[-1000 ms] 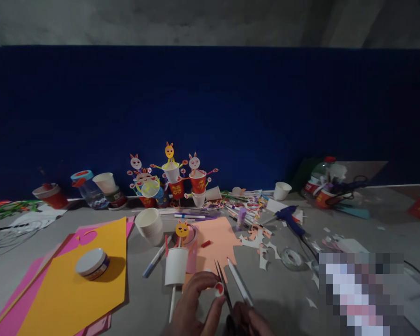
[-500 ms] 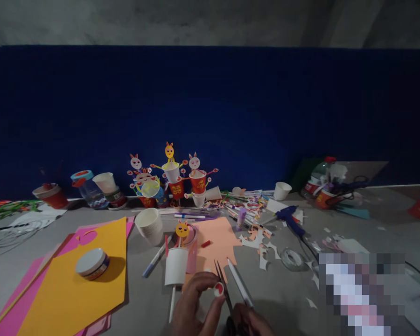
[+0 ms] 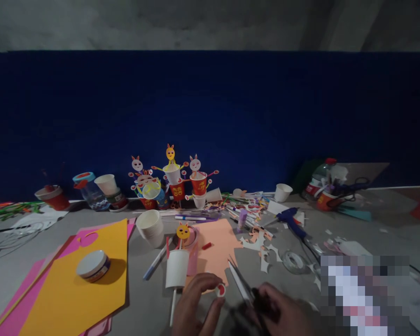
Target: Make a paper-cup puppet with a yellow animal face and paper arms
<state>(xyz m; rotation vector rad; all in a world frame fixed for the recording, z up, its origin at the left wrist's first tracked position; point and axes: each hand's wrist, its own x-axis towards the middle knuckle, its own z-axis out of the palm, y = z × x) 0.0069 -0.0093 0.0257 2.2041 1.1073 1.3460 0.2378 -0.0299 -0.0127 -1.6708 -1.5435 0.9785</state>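
Note:
My left hand (image 3: 199, 305) pinches a small round white paper cutout (image 3: 220, 290) with a red mark on it, between thumb and forefinger. My right hand (image 3: 285, 310), lower right of it, grips dark-handled scissors (image 3: 265, 303), whose blades point up and away from me, apart from the cutout. A white pen (image 3: 238, 281) lies beneath the blades. Left of my left hand is a white paper cup (image 3: 177, 270) lying on its side, with a stick and a yellow animal face (image 3: 183, 231) at its ends. Peach paper (image 3: 217, 238) lies just beyond my fingers.
Orange paper (image 3: 70, 294) with a white-lidded jar (image 3: 93, 265) lies at left. Stacked paper cups (image 3: 150, 227) stand near centre. Finished cup figures (image 3: 177, 189) line the back. At right are paper scraps (image 3: 257, 240), a tape roll (image 3: 293, 261) and a blue glue gun (image 3: 291, 219).
My right hand has drawn the scissors away to the right from the cutout, across the white pen. My left hand keeps its pinch nearly in place. The view has shifted slightly.

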